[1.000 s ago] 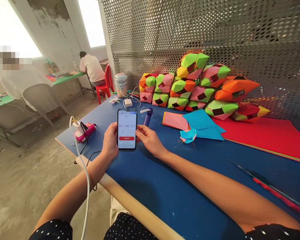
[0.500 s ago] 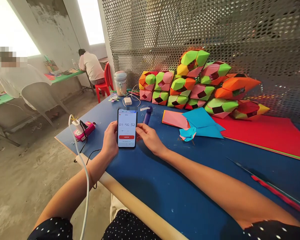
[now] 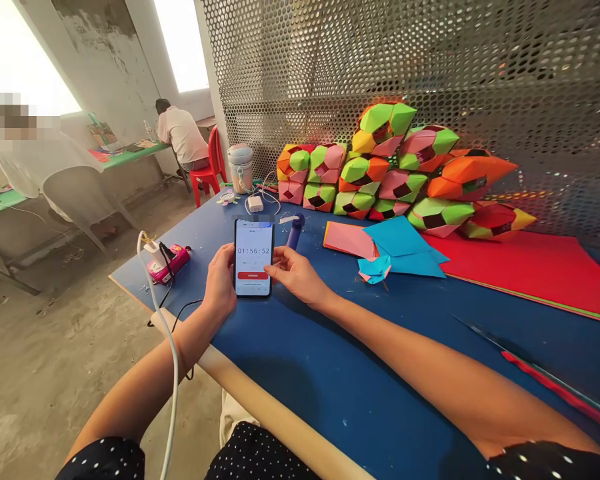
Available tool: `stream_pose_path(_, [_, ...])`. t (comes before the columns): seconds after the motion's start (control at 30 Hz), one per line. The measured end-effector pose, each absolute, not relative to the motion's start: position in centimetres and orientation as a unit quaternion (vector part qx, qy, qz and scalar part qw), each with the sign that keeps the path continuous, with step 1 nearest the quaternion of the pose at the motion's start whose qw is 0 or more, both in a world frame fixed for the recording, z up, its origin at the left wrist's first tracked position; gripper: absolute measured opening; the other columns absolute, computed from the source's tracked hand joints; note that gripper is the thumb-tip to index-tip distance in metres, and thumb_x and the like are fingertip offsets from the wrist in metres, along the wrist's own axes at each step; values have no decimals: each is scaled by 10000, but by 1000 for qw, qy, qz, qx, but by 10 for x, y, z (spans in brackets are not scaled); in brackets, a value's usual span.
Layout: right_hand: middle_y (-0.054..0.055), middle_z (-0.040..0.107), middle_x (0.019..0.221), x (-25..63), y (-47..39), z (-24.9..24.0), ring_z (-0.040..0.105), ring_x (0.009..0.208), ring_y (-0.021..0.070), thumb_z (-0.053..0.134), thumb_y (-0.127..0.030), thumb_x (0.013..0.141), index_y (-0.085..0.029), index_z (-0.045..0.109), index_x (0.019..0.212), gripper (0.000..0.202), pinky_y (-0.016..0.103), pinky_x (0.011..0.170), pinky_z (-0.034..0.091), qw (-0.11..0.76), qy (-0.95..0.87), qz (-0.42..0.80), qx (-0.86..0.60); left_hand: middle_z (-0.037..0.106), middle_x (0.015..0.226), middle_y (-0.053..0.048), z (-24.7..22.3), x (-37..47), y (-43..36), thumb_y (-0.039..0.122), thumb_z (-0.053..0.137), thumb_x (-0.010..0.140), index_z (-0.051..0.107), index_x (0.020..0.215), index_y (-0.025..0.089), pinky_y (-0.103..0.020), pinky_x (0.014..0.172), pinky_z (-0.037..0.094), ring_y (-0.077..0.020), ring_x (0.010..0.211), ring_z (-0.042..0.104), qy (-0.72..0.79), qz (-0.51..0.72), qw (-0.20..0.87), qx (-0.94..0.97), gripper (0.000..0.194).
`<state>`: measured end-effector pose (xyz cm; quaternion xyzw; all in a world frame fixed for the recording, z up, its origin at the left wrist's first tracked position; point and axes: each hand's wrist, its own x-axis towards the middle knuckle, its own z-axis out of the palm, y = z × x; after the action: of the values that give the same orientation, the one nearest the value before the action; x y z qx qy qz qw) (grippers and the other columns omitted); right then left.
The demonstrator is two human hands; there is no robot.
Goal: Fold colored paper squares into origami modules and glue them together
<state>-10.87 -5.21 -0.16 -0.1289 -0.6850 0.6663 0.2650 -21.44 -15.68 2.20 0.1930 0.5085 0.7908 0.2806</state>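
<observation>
Upright between my hands is a smartphone [image 3: 253, 263], its lit screen showing 01:56:52 over a red button. My left hand [image 3: 221, 280] grips its left edge. On the right edge, my right hand [image 3: 297, 275] closes round the phone, the thumb lying over the screen beside the red button; the fingers behind the phone are hidden. Just past the right hand stands a purple glue bottle or stick [image 3: 294, 232], partly covered. Right of it lie a small folded blue and pink paper piece [image 3: 375, 269] and blue paper sheets [image 3: 405, 243].
Colourful folded-paper shapes [image 3: 365, 173] are stacked against a perforated metal panel. Red paper [image 3: 520, 267] and a red-handled tool [image 3: 555, 383] lie right. A pink power adapter [image 3: 173, 263] and white cable [image 3: 173, 373] are left. A lidded cup [image 3: 241, 168] stands behind. Two people sit further off.
My right thumb has moved from the phone's edge onto the lower right of the screen. The phone stays in both hands, and the time shown is the same.
</observation>
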Motion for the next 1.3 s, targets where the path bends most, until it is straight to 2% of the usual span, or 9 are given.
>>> stream_pose_path(0.23, [34,643,929,-108,-49,0,593,782,154,586,-342,766,-192,534,956,247,254,576,478,250,-682,677,-121,624,762,3,19,-216,-157,319,598,725,613,811,155,-216,612,444,-131,703,588,507,786,293,195,186])
stream_pose_path(0.5, [28,665,900,-110,-49,7,594,718,130,558,-240,774,-182,574,950,186,229,569,464,227,-632,726,-145,643,708,-11,25,-221,-151,349,539,744,607,830,146,-252,614,488,-153,648,620,516,767,342,170,230])
stream_pose_path(0.8, [19,652,677,-116,-41,6,582,513,84,432,-169,817,-150,573,769,150,204,511,480,165,-542,800,-196,634,651,-27,30,-231,-138,345,553,760,595,787,134,-262,503,491,-160,528,609,587,682,404,166,217])
stream_pose_path(1.03, [-5,623,593,-122,-38,3,568,452,73,490,-129,835,-150,535,769,82,197,472,502,182,-513,807,-227,614,616,-34,28,-236,-135,449,525,773,606,795,152,-265,450,469,-160,478,585,645,624,403,182,309])
stream_pose_path(1.13, [-10,610,570,-126,-39,3,552,428,69,499,-128,837,-150,520,741,101,195,451,499,194,-515,801,-234,631,667,-43,33,-235,-136,453,585,733,619,889,144,-258,465,457,-156,498,584,671,597,387,208,348])
stream_pose_path(1.2, [-13,605,573,-130,-41,4,540,422,67,521,-137,828,-153,517,735,94,197,440,498,206,-520,795,-234,636,718,-29,37,-236,-137,404,693,653,588,1045,156,-245,503,455,-147,532,591,695,582,358,224,476])
stream_pose_path(1.3, [-7,614,622,-134,-44,6,540,441,74,536,-146,813,-158,524,756,59,208,441,504,228,-529,786,-225,640,861,-32,40,-237,-139,248,828,465,450,1271,193,-240,632,465,-157,677,622,725,559,308,259,892])
